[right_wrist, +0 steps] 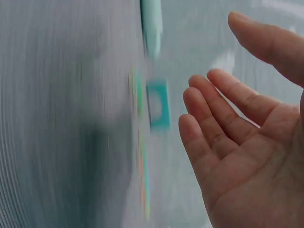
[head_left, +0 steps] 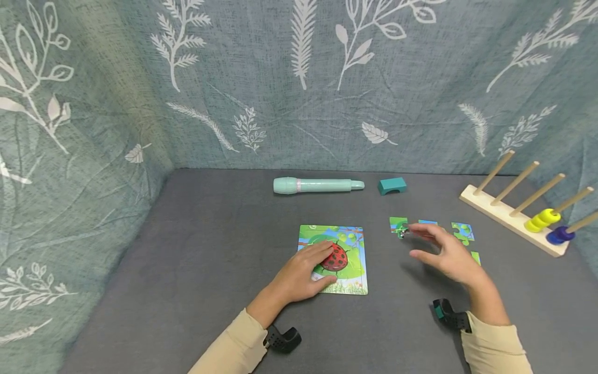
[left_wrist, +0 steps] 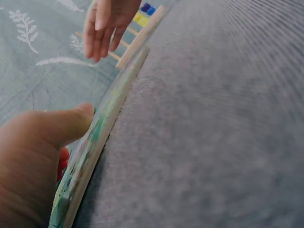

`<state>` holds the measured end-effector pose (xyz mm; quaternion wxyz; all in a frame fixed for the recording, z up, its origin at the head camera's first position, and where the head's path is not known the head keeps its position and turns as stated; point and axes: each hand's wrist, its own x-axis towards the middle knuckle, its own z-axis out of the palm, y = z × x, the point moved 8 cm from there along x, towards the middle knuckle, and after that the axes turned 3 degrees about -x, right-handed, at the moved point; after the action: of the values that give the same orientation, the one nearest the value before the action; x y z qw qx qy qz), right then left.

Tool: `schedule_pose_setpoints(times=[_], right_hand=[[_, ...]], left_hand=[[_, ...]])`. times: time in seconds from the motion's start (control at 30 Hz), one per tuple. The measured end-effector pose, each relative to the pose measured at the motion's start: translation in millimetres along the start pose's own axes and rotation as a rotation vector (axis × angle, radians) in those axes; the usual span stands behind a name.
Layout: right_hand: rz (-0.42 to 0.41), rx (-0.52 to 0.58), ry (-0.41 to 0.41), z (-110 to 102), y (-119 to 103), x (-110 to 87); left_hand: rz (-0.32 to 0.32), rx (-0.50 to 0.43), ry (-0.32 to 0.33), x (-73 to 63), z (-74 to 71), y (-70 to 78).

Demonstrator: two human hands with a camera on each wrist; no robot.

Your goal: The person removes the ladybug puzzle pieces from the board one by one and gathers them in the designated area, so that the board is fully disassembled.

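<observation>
A square ladybug jigsaw puzzle (head_left: 354,278) lies flat on the dark tabletop. My left hand (head_left: 302,272) rests on its left half, fingers spread across the picture and thumb (left_wrist: 71,124) along the near side. Part of the picture is hidden under that hand. To the right, my right hand (head_left: 449,255) hovers with loosely bent fingers and nothing between them. Around it lie loose puzzle pieces: a green one (head_left: 397,223) just left of the fingertips, a blue-edged one (head_left: 427,222) partly hidden behind the fingers, another (head_left: 462,230) farther right, and a green corner (head_left: 475,256) beside the wrist.
Along the back lie a mint-green microphone-shaped tube (head_left: 322,185) and a teal arch block (head_left: 392,185). A wooden peg stacker (head_left: 509,215) with yellow and blue beads stands at the right. Leaf-patterned curtain (head_left: 261,93) borders the table's back and sides.
</observation>
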<state>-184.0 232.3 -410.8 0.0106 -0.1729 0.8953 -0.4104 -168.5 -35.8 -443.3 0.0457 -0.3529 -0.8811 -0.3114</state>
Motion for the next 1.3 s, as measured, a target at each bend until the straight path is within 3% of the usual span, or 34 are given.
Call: schedule_pose_setpoints(times=[0.4,0.63,0.93,1.3], right_hand=[[-0.12,0.036,-0.148,75,-62,23.6],[-0.12,-0.01,-0.22,112,-76,44.2],[-0.118,-0.137,-0.13,128,-71,44.8],[-0.116,-0.106,0.007,130,-72,44.3]], left_hand=[[-0.03,0.062,-0.011,-5.6,-4.8,-11.7],[-0.04,0.089,-0.021,-4.5,-6.9,-13.6],[-0.061,0.059,-0.033,-3.1,-4.3,-12.6],[-0.054,0.049,-0.027,-1.0,-5.8,-13.7]])
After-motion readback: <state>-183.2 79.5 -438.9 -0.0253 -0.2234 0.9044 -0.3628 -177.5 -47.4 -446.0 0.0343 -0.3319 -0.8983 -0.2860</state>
